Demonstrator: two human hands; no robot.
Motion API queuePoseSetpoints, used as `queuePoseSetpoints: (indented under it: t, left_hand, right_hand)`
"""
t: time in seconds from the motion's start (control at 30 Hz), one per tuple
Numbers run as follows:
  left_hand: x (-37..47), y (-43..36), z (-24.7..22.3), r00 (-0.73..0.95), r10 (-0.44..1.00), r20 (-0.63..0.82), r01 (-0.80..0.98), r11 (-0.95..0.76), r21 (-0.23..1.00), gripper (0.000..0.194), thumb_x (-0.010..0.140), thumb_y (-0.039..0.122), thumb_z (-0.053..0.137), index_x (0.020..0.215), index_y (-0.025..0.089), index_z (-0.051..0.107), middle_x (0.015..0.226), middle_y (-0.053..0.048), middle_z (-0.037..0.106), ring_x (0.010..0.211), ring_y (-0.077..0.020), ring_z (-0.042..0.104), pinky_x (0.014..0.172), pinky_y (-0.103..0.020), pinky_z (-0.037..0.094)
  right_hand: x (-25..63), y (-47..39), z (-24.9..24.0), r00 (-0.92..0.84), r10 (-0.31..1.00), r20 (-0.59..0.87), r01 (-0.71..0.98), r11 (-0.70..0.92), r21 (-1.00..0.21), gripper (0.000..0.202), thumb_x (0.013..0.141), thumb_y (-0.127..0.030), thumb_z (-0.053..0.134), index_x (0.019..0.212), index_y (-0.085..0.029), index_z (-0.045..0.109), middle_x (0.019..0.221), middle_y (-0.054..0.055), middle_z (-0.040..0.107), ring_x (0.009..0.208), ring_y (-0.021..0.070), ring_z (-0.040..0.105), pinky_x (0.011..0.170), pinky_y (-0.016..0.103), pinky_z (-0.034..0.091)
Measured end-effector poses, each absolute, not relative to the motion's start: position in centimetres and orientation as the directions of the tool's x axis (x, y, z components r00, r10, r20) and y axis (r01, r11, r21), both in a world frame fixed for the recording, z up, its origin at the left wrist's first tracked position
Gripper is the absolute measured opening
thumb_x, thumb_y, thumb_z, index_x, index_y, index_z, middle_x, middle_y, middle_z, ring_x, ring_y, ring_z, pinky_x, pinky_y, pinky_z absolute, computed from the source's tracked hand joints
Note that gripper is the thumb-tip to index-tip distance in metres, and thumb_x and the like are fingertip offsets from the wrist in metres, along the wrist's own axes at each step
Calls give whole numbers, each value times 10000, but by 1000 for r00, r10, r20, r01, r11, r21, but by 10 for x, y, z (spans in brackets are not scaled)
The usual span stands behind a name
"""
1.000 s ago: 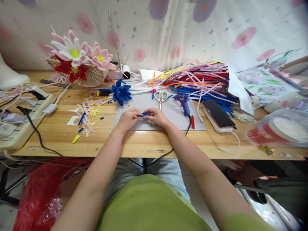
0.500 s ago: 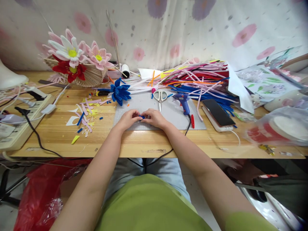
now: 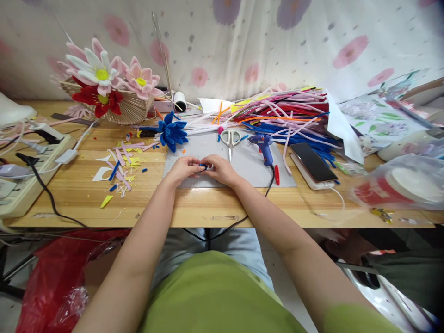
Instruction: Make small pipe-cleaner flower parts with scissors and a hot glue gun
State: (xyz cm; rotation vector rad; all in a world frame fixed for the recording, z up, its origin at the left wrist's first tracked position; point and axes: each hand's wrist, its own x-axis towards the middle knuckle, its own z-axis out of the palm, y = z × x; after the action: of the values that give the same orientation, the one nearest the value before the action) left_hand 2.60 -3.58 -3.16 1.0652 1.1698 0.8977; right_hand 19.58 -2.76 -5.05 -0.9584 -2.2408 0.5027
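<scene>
A small blue piece is pinched between my two hands, mostly covered by the fingers. My left hand closes on its left side, and my right hand grips it from the right. Both hands are over the front part of the grey mat. Behind them lie white-handled scissors, pointing toward me. To the right rests a blue glue gun, its nozzle toward the left. A fuzzy blue flower lies at the mat's back left corner.
Coloured fuzzy stems are heaped at the back. Scraps lie on the left, near a power strip. A phone, a red pen cap and a bagged cup are right. Flowers stand back left.
The fingers of both hands have shifted slightly around the blue piece, which shows a little differently between them. The view has moved very slightly.
</scene>
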Motion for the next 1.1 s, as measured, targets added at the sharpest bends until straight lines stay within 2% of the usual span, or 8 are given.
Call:
queuePoseSetpoints:
  t: [0.2,0.33,0.4,0.5,0.57,0.67,0.87,1.1]
  left_hand:
    - [33,-40,-31,58,972,-227,-103,232,967,299,431,181,807,684,119,660,550,-7,630,482,-91,560,504,-212,459]
    - [36,-40,-29,-54,978,-200,-210,185,960,277,443,144,788,683,120,653,565,4,624,527,-84,568,530,-201,467]
    - [35,-39,-28,-92,974,-209,-260,179,949,275,458,132,776,700,122,647,620,-2,642,568,-90,585,544,-202,478]
    - [33,-38,-28,-108,968,-227,-292,187,938,259,490,113,756,720,118,636,660,-10,645,599,-96,597,553,-209,490]
    - [32,-37,-29,-111,964,-240,-300,198,933,237,517,99,739,725,113,625,670,-14,642,606,-98,601,551,-213,496]
    - [31,-37,-29,-115,960,-254,-313,208,927,220,548,88,721,731,113,602,678,-17,636,611,-105,606,533,-215,497]
    - [32,-37,-29,-131,960,-249,-327,195,925,304,499,77,753,709,128,539,628,22,585,596,-102,602,556,-226,502]
    - [34,-35,-35,-128,982,-136,-341,85,936,353,424,108,785,649,138,515,548,70,544,511,-32,519,569,-168,428]
  right_hand:
    - [194,-27,-52,-462,827,321,431,526,-733,415,716,-335,657,1073,-205,492,870,-7,600,667,100,521,653,241,408]
    - [195,-26,-51,-400,858,323,367,473,-801,561,666,-368,694,1138,-203,440,878,-7,583,650,91,525,636,239,420]
    - [195,-26,-50,-373,862,343,334,470,-817,466,693,-384,668,1078,-199,482,840,-8,587,643,90,521,631,235,418]
    - [195,-27,-49,-254,901,352,320,422,-848,234,768,-406,579,825,-185,532,726,-10,579,613,91,505,617,232,408]
    - [195,-27,-49,-163,934,319,312,356,-881,257,789,-426,547,714,-186,495,652,-19,560,565,87,489,595,228,399]
    - [195,-27,-49,-139,962,233,282,264,-922,307,830,-460,473,680,-193,475,570,-38,531,486,79,460,559,222,383]
    - [186,-32,-45,-210,959,190,466,269,-843,464,880,-453,394,508,-183,454,459,-31,469,506,87,466,611,228,369]
    - [175,-30,-52,-342,935,91,252,185,-950,229,763,-401,568,779,-174,554,666,-31,589,516,70,483,501,198,373]
